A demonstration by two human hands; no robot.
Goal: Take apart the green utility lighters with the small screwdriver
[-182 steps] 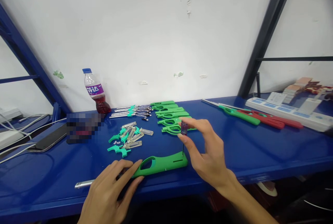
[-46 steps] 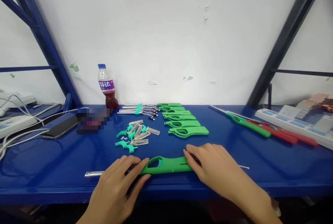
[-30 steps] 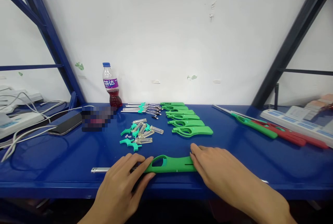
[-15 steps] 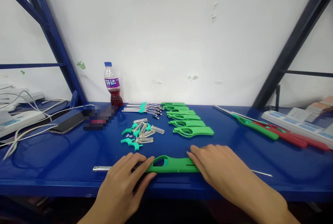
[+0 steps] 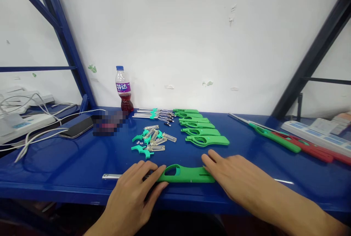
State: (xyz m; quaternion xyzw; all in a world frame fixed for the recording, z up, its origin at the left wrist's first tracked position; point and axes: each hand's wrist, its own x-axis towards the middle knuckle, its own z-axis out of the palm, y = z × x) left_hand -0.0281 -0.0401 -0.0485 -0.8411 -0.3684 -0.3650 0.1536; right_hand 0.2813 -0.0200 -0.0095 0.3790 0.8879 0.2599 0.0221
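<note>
A green long-nosed gas lighter (image 5: 189,175) lies lengthwise along the front of the blue table, its silver tube (image 5: 112,176) pointing left. My left hand (image 5: 134,188) closes around its neck, thumb below and fingers above, just left of the trigger opening. At the handle's other end, my right hand (image 5: 236,175) grips with thumb and fingers; the palm hides that end. Behind them lie a loose pile of clear fuel tanks (image 5: 157,148) and teal triggers (image 5: 142,151). Farther back are several metal tubes with wires (image 5: 149,114) and a row of green handle shells (image 5: 210,140).
Finished-looking green (image 5: 274,138) and red lighters (image 5: 312,151) lie at right beside a white power strip (image 5: 315,133). A thin metal rod (image 5: 283,181) lies behind my right wrist. At left are a bottle (image 5: 126,89), a phone (image 5: 78,127) and white cables (image 5: 27,144).
The view has turned slightly left, so everything sits farther right. My right hand has shifted a little along the handle end, its fingers lifting slightly. My left hand keeps its hold.
</note>
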